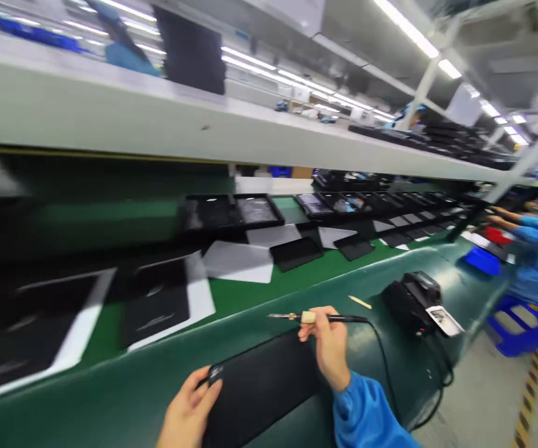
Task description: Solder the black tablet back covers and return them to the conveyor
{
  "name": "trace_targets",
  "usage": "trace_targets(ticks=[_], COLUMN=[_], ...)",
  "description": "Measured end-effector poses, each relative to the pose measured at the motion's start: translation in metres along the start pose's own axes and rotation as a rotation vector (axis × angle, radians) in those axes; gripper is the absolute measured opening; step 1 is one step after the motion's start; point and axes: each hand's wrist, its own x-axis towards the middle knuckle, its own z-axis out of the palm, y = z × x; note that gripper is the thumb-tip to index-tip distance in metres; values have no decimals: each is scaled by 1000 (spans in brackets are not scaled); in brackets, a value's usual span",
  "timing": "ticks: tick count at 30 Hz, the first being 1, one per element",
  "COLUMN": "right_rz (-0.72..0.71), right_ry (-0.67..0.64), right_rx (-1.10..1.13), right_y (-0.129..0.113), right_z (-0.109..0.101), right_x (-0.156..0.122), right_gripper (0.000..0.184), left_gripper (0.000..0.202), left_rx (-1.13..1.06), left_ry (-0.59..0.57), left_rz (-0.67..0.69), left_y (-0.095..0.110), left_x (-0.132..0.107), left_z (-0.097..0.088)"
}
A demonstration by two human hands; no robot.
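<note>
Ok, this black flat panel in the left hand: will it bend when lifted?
The black flat panel probably stays stiff: its edges look straight where the left hand holds its corner. Its smooth surface may feel somewhat slippery.

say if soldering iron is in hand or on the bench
In hand: the right hand grips the soldering iron by its handle, tip pointing left.
</note>
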Motion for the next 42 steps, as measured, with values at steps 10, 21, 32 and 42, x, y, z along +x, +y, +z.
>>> trace_targets(ticks=[10, 21, 32, 42], right_rz=[-389, -439, -415, -405], right_ry=[-490, -737, -754, -807], right_rx=[-609, -664, -678, -661], right_y=[-10, 3, 6, 7], right_z=[-7, 6, 10, 8], right_x=[-49, -65, -61, -56], right_gripper=[7, 20, 19, 25], left_gripper=[38, 35, 36, 36], left_rx=[-163, -186, -170, -156], left_ry=[-140, -115, -112, -115], left_rz=[56, 40, 38, 40], left_y=[3, 5, 3, 4], left_x=[-21, -25, -23, -23], left_z=[-1, -2, -3, -3])
